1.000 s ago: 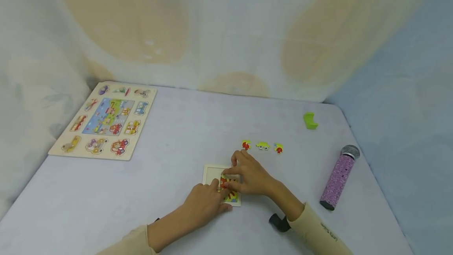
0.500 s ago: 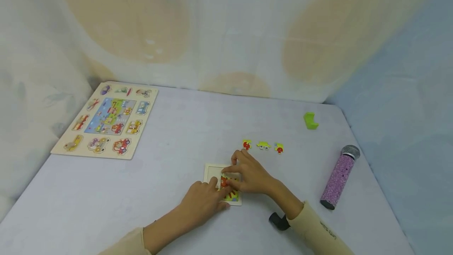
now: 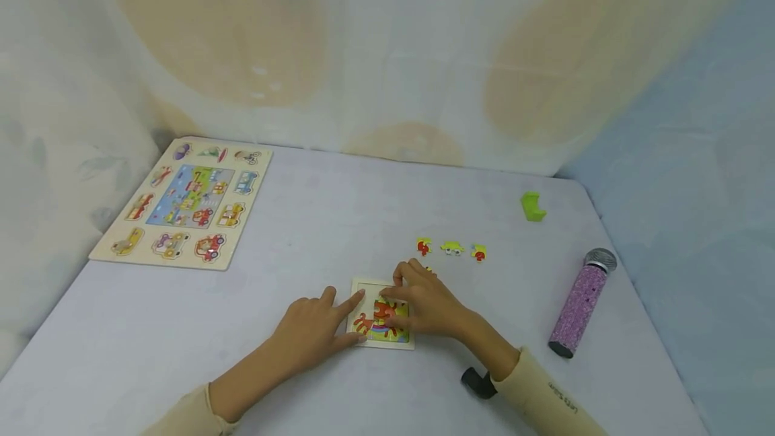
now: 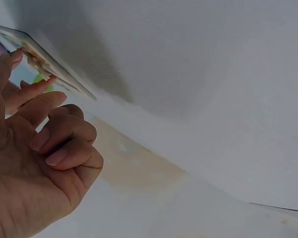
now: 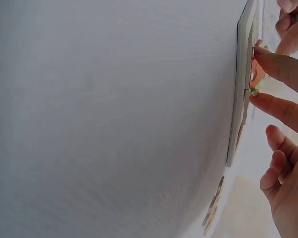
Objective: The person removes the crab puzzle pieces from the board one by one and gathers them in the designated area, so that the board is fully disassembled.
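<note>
The left hand, index finger and thumb stretched out and the rest curled, reached over the left edge of a small puzzle tray on the table. In it, the right hand pinched a red piece between thumb and index finger. Beyond sat three loose pieces in a row; open tabletop stretched leftward to the big board. Half a second earlier, the left hand had covered the tray's lower left.
</note>
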`<state>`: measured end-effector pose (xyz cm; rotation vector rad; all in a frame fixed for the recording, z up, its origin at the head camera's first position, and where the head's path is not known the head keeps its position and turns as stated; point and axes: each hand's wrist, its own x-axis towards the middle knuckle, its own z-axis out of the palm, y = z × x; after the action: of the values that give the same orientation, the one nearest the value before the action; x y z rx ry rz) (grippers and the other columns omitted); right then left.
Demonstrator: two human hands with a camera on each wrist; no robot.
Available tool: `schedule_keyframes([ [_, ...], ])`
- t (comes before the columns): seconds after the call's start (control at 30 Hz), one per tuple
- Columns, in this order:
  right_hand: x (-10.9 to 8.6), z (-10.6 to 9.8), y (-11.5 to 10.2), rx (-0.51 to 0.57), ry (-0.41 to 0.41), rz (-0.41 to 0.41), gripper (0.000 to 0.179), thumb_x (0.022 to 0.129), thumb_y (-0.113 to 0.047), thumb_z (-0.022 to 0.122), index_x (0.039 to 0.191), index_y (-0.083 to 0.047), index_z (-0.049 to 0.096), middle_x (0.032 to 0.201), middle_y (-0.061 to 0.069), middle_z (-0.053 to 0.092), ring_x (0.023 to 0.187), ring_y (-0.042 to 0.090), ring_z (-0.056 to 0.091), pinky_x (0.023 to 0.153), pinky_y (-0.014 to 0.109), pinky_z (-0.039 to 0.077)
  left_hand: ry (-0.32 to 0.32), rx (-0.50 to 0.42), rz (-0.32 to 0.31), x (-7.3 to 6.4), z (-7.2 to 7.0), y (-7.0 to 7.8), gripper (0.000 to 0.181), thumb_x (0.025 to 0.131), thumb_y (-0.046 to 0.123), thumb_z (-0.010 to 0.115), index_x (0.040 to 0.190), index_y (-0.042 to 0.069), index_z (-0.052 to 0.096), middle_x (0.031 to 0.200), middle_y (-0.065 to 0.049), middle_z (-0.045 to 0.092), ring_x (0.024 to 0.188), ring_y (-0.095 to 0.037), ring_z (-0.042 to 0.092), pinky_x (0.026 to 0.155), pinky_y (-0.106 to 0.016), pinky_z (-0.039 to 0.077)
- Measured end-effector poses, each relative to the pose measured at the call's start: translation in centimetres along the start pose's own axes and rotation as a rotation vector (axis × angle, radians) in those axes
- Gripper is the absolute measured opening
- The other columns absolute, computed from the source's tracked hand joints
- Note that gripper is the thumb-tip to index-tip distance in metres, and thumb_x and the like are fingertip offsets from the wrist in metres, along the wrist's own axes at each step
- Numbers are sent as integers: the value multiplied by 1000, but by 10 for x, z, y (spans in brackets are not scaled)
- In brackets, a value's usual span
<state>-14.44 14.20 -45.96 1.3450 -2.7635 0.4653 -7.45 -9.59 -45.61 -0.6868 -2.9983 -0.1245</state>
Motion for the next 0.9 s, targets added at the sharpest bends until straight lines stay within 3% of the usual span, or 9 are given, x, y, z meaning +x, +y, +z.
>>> schedule_keyframes([
  [0.17, 0, 2, -3, -52, 0, -26, 46, 77, -52, 81, 111, -21, 76, 97, -5, 46, 92, 10, 37, 75, 24, 37, -32, -19, -21, 8, 10, -4, 74, 79, 70, 66, 138, 27, 60, 76, -2, 43, 49, -10, 29, 48, -24, 21],
  [0.37, 3, 2, -5, -96, -12, -38, 46, 79, -55, 78, 108, -20, 76, 97, -5, 45, 93, 10, 37, 78, 25, 40, -9, 2, -18, 10, 10, -3, 71, 78, 69, 67, 136, 28, 62, 76, -2, 41, 49, -10, 27, 48, -24, 21],
  [0.73, 1, 0, -1, 65, -21, 46, 49, 76, -47, 83, 114, -18, 77, 95, -5, 44, 94, 9, 36, 74, 22, 37, -8, 23, -23, 10, 10, 1, 71, 78, 68, 68, 135, 26, 63, 76, -2, 43, 49, -12, 34, 49, -25, 27],
  [0.9, -1, 0, 0, 56, -10, 51, 52, 75, -47, 84, 117, -17, 75, 95, -5, 43, 93, 10, 36, 74, 22, 38, 59, 24, 28, -2, 7, 10, 63, 81, 62, 69, 132, 26, 65, 79, -1, 49, 49, -12, 38, 52, -26, 33],
])
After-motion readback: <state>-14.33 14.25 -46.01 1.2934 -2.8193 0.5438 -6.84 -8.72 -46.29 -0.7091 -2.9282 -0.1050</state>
